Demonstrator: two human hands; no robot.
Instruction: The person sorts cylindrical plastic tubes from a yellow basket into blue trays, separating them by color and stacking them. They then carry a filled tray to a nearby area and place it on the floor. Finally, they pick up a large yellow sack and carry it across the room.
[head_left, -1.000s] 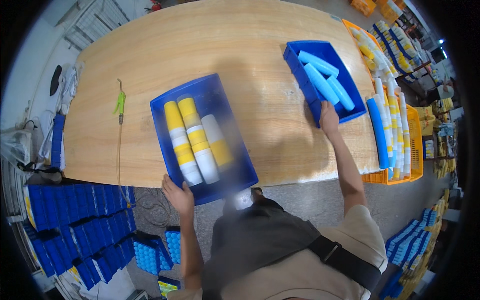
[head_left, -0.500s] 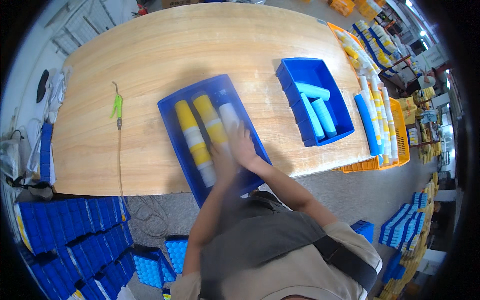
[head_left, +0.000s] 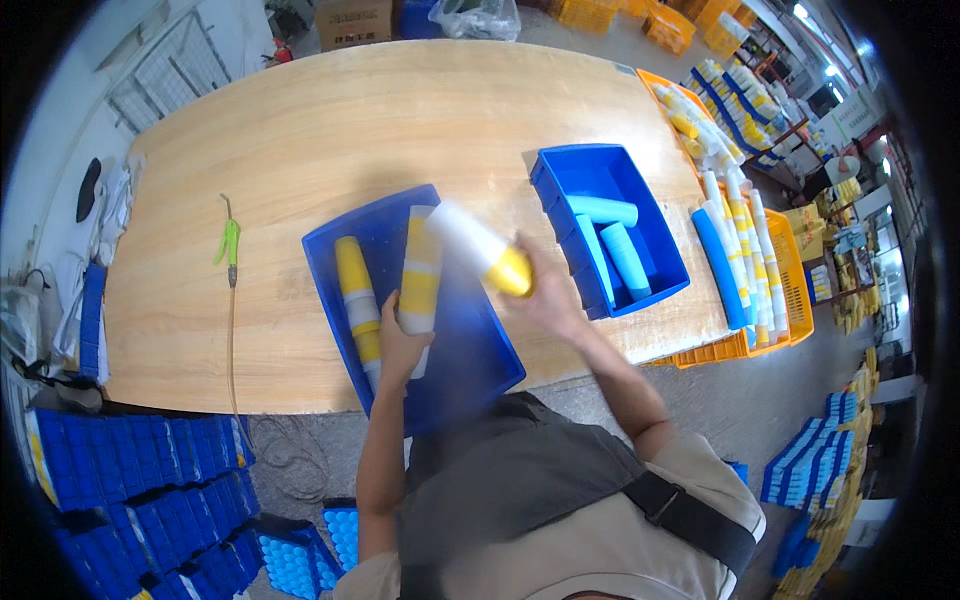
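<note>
A blue tray (head_left: 483, 345) lies at a slant at the table's front edge. My right hand (head_left: 550, 292) is closed round the yellow end of a blurred stack of white and yellow cups (head_left: 468, 238), raised over the tray's right side. My left hand (head_left: 403, 338) is wrapped round the lower part of a second yellow and white cup stack (head_left: 421, 262), whose upper end leans near the tray's far side. A third cup stack (head_left: 355, 290) lies along the tray's left wall, its near end partly behind my left hand.
To the right stands a blue bin (head_left: 655, 262) with light-blue stacks (head_left: 625, 258). Orange crates (head_left: 797, 262) holding long cup stacks adjoin the table's right edge. A green air gun (head_left: 231, 243) with a hose lies at left. Blue trays (head_left: 130, 450) are piled below left.
My right hand has lifted a cup stack out of the tray and swung it right. My left hand now grips the middle stack. The view has shifted slightly.
</note>
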